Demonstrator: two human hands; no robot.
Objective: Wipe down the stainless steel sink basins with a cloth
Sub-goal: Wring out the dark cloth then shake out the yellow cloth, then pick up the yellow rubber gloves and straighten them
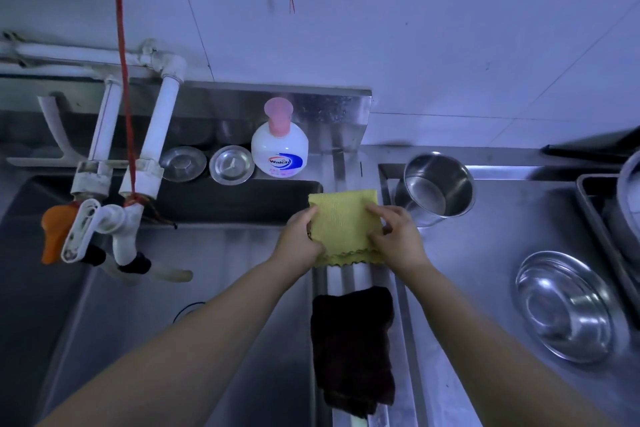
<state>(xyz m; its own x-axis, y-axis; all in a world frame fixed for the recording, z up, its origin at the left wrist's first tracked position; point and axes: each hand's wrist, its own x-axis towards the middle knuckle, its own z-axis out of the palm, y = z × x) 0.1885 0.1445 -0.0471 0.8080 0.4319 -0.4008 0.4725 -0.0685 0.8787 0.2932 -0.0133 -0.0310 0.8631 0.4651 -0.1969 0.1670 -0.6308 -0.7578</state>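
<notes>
Near the centre of the frame a folded yellow cloth (343,225) lies over the steel divider (349,276) between the two sink basins, held at both sides. The left hand (300,236) grips its left edge with fingers curled under and the thumb on top; the right hand (398,236) pinches its right edge, fingers bent down onto the fabric. The left basin (138,288) fills the lower left of the frame, and the right basin (485,270) spreads across the right. Below the yellow cloth, a dark cloth (351,350) is draped over the same divider. In the right basin stand a steel pot (436,187), just beside the right hand, and a shallow steel bowl (564,305) further right. On the back ledge, upper centre, a white soap bottle (280,146) with a pink pump stands next to two round steel strainers (231,165). At the left, white taps (114,218) hang over the left basin.
</notes>
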